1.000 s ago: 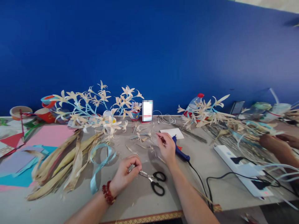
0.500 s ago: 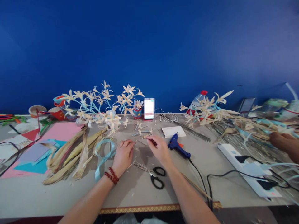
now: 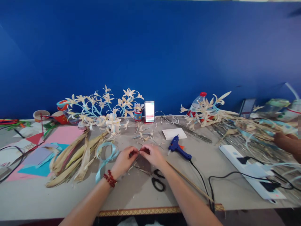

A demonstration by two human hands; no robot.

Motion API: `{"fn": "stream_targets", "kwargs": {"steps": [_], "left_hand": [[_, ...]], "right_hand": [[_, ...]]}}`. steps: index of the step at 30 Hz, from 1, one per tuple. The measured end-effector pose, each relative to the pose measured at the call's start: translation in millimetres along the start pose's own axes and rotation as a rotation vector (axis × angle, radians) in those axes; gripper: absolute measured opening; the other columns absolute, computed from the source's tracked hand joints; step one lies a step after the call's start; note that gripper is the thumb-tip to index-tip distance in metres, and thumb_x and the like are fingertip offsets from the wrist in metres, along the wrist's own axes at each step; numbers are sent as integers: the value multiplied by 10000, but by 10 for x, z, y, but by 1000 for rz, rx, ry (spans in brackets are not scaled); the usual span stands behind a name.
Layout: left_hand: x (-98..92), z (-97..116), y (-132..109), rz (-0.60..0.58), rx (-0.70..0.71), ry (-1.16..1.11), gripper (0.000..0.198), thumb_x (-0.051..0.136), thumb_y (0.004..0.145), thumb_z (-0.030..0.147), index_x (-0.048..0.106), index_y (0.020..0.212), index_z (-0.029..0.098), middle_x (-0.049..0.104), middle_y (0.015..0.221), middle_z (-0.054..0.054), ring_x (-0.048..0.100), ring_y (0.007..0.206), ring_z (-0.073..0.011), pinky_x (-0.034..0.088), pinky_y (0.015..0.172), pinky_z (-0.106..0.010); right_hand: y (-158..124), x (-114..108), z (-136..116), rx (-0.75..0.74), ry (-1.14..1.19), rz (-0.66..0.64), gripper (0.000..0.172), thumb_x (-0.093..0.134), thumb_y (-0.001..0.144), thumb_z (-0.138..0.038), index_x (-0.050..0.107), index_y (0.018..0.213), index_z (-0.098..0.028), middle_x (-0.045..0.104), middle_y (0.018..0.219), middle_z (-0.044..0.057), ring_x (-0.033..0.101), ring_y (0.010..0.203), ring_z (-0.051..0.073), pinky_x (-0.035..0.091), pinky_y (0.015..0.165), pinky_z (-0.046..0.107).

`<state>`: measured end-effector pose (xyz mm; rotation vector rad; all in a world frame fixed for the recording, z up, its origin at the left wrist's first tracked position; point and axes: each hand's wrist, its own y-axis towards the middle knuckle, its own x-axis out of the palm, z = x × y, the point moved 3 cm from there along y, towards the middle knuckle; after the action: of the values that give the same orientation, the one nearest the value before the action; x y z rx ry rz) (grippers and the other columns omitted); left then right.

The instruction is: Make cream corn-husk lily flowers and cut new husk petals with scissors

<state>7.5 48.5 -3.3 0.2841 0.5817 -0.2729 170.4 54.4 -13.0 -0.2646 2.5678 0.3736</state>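
Note:
My left hand (image 3: 125, 159), with a red bead bracelet at the wrist, is closed in a pinch near the table's middle. My right hand (image 3: 152, 154) is pinched too, its fingertips almost touching those of the left. Whatever lies between the fingertips is too small to make out. Black-handled scissors (image 3: 158, 184) lie under and beside my right wrist. Small pale flowers (image 3: 143, 133) on short stems rest just beyond the hands. A light blue ribbon (image 3: 101, 164) curls to the left of my left hand. The blue glue gun (image 3: 180, 148) lies to the right.
Dried husks (image 3: 77, 157) and coloured paper (image 3: 63, 135) cover the left side. Flower branches (image 3: 105, 110) stand at the back. At right are a white power strip (image 3: 249, 175), black cables, wires and another person's hand (image 3: 287, 142). A thin stick (image 3: 190, 180) lies beside my right forearm.
My hands have come together, fingertips meeting. The right hand moved left and nearer, away from the small flowers; the left fingers curled into a pinch. The view shifted slightly.

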Motion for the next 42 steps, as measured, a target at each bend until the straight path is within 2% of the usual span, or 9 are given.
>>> {"fn": "stream_targets", "kwargs": {"steps": [7, 11, 13, 17, 20, 25, 35, 39, 42], "left_hand": [[-134, 48, -51, 189, -134, -300, 194, 632, 768, 269, 629, 946, 191, 666, 908, -50, 623, 835, -190, 478, 759, -304], [-67, 106, -199, 187, -425, -1042, 197, 608, 810, 346, 620, 917, 181, 650, 902, -59, 633, 799, -183, 506, 731, -330], [-8, 197, -287, 157, -442, -1215, 184, 643, 806, 344, 630, 851, 166, 649, 838, -47, 622, 731, -156, 508, 713, -310], [-3, 318, -410, 289, -288, -1099, 110, 694, 783, 251, 644, 823, 162, 632, 767, -9, 593, 704, -115, 480, 696, -236], [-24, 329, -455, 318, -267, -1017, 101, 679, 793, 253, 636, 788, 162, 608, 726, 3, 569, 681, -112, 461, 670, -229], [-74, 332, -508, 274, -241, -834, 142, 631, 830, 283, 623, 765, 156, 568, 673, 14, 516, 635, -109, 418, 630, -229], [-66, 405, -656, 132, -245, -852, 179, 573, 853, 306, 614, 738, 174, 575, 693, -18, 516, 676, -150, 425, 681, -269], [-341, 472, -849, -87, -154, -682, 206, 586, 831, 350, 602, 698, 194, 581, 675, -27, 528, 648, -167, 439, 661, -283], [-780, 335, -1161, -180, -143, -440, 192, 571, 840, 351, 613, 722, 205, 626, 718, -46, 566, 681, -188, 463, 679, -298]], "right_hand": [[-37, -82, -137, -47, 147, 46, 108, 549, 863, -261, 619, 853, -179, 650, 698, 5, 601, 579, 136, 487, 555, 240], [-139, -144, -351, -373, 48, 209, 89, 564, 858, -183, 650, 856, -206, 686, 826, 51, 630, 766, 183, 496, 730, 313], [-196, -142, -445, -529, 1, 211, 129, 560, 856, -135, 651, 881, -222, 695, 857, 57, 630, 823, 196, 486, 761, 330], [-257, -163, -559, -585, 12, 127, 102, 605, 849, -179, 647, 928, -228, 690, 868, 57, 626, 816, 195, 479, 758, 333], [-242, -194, -584, -397, 144, -13, 221, 650, 830, -305, 621, 1031, -216, 679, 904, 57, 623, 793, 186, 487, 743, 320], [-200, -124, -549, 24, 419, -228, 222, 569, 879, -399, 616, 908, -183, 637, 766, 14, 583, 637, 128, 455, 584, 236], [-344, 56, -624, 280, 705, -403, 311, 637, 801, -469, 567, 726, -175, 591, 614, -25, 532, 535, 98, 442, 548, 221], [-476, -23, -550, 210, 506, -368, 315, 603, 839, -477, 591, 762, -172, 614, 659, -11, 545, 559, 103, 436, 558, 221], [-554, -151, -410, 202, 389, -317, 321, 576, 858, -477, 595, 762, -172, 616, 662, -1, 553, 567, 114, 432, 542, 223]]}}
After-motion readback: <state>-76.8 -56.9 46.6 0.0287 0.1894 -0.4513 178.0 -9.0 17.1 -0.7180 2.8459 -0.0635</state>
